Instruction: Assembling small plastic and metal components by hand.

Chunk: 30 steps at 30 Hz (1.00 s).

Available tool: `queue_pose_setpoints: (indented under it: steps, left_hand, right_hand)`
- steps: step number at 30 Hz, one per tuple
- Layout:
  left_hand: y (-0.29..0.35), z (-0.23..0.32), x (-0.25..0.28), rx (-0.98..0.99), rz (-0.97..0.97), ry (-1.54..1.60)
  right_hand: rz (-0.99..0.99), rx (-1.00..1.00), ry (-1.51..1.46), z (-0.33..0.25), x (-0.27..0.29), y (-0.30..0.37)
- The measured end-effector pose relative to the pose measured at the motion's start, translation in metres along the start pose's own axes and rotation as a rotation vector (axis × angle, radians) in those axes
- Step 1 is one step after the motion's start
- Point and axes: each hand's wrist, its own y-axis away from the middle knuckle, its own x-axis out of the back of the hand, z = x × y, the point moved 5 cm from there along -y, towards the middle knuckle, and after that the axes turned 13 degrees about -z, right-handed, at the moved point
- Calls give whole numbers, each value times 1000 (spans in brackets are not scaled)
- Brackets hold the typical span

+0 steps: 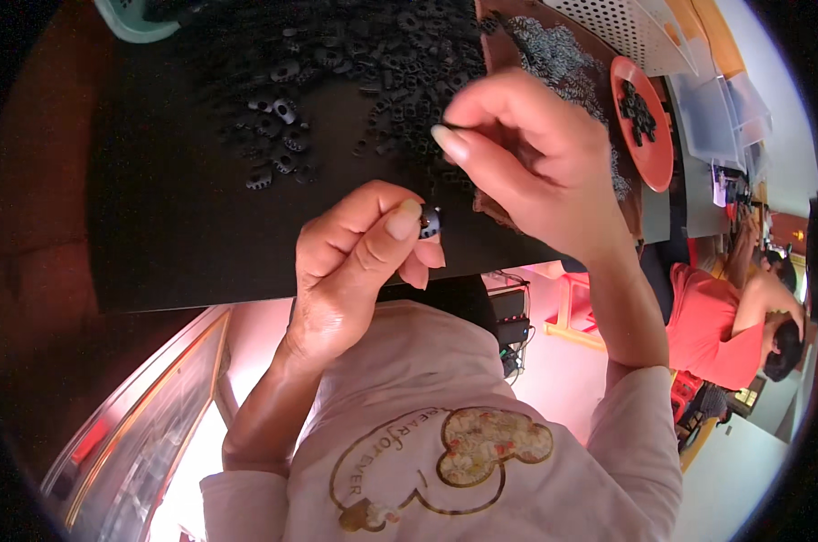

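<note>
My left hand (341,266) is closed over the near side of the black table, pinching a small dark grey part (431,222) between thumb and fingers. The part has a curved face with notches or holes along it. Up and to the right of it, my right hand (549,163) hovers with thumb and forefinger pressed together. Whatever is in that pinch is hidden or too small to name. Beyond both hands lie many small black plastic parts (409,90), spread in a loose heap. A smaller cluster of like parts (282,135) lies left of the heap.
A pile of small silvery pieces (558,50) rests on a brown sheet (499,50) at the far right. Beside it are a red plate (658,167) with black parts, a white perforated basket (644,41) and a clear bin (712,117). A person in red (716,325) sits further right.
</note>
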Motion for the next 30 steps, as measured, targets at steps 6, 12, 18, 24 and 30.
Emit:
queue_pose_setpoints:
  steps: [6,12,18,24,30]
  left_hand:
    - [-5,1,-5,-46,27,87]
    - [-2,1,-6,-86,-18,18]
    - [-2,4,-11,-81,26,50]
    - [-1,3,-11,-105,10,46]
    - [-1,4,-11,-101,-8,42]
  right_hand:
    - [-5,-147,-379,-6,0,35]
    - [-77,-123,-607,-12,-10,33]
    - [-78,-65,-650,-11,-15,35]
    - [-22,-60,-643,-7,-18,39]
    - [-29,-24,-588,-9,-17,38]
